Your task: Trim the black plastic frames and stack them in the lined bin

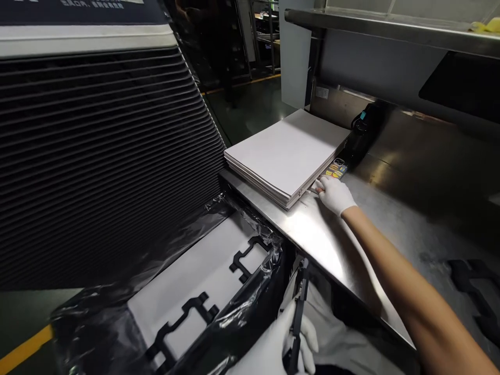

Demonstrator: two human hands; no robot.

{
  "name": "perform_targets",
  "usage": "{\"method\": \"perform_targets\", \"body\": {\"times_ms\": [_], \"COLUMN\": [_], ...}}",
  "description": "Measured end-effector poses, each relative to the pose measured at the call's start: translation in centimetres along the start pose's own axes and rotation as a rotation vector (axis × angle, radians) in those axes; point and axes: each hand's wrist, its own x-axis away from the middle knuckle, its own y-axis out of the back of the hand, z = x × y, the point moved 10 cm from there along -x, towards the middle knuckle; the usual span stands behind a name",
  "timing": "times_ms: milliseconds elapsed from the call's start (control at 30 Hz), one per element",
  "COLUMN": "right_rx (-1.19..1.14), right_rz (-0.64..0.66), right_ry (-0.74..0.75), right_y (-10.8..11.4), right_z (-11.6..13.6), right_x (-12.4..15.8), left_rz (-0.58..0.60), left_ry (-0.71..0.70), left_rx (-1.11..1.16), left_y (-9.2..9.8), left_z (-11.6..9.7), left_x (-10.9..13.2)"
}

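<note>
Gloved in white and cut off by the bottom edge, the left hand (265, 346) has its grip closed around a long black part (300, 299); seen nearly edge-on, its outline is hard to read. At far left, a black ribbed cover (97, 161) slants down and runs out of view. Next to it, a bin lined with crinkled dark plastic (238, 317) holds a white sheet (195, 271) with two notched black frames (191, 303) on it, the lower one cropped below; glare and folds hide the bin's walls. Further right, a stack of white sheets (289, 151) rests on the metal surface (312, 224), its left corner right at the edge, a strip of bare metal along its near side. Close by its right side is the gloved right hand (335, 195); whether that grip is clamped or apart I cannot tell. Just beyond lies a small colourful card (336, 169), then a dark item with a teal patch (363, 127), sunk in shadow. Above, a shelf (390, 28) overhangs the surface. At far right, another black frame (466, 276) fades into dimness, partly out of view.
</note>
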Motion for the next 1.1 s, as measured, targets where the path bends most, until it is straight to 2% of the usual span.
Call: {"method": "perform_targets", "body": {"times_ms": [67,133,233,300,367,433,500,567,633,733,867,1000,1100], "right_rx": [0.043,0.068,0.090,0.071,-0.052,-0.267,-0.448,-0.522,-0.518,-0.507,-0.488,-0.515,-0.492], "right_rz": [0.040,0.067,0.107,0.093,0.021,-0.016,0.090,0.173,0.180,0.203,0.149,0.249,0.171], "right_ry": [0.034,0.045,0.035,-0.015,-0.047,0.010,0.130,0.177,0.170,0.230,0.212,0.289,0.215], "right_y": [-1.2,-2.1,-2.3,-1.3,0.3,1.1,0.2,-0.9,-1.5,-1.8,-1.2,-1.8,-1.4], "right_z": [0.4,0.0,-1.6,-3.0,-3.4,-2.1,0.7,2.7,3.5,4.2,3.4,4.1,3.1], "right_x": [-0.1,1.6,6.4,10.4,14.7,19.1,22.8,25.3,26.3,26.8,26.8,27.2,26.9], "left_rz": [-0.107,-0.207,-0.260,-0.272,-0.278,-0.268,-0.240,-0.201,-0.183,-0.225,-0.229,-0.306,-0.247], "left_ry": [0.045,0.065,0.072,0.076,0.077,0.079,0.080,0.090,0.100,0.065,0.045,0.056,0.107], "left_rx": [-0.053,-0.042,0.008,-0.025,-0.075,-0.120,-0.153,-0.184,-0.221,-0.254,-0.256,-0.316,-0.372], "left_y": [0.4,0.9,1.0,1.0,0.9,0.6,0.0,-0.6,-1.1,-1.2,-1.9,-1.9,-2.5], "left_z": [1.4,2.4,3.6,4.1,4.3,4.3,4.0,3.7,3.2,2.2,1.8,1.3,1.4], "left_x": [0.8,1.2,1.0,0.5,0.0,-0.4,-0.8,-1.1,-1.3,-1.4,-1.5,-1.3,-1.6]}}
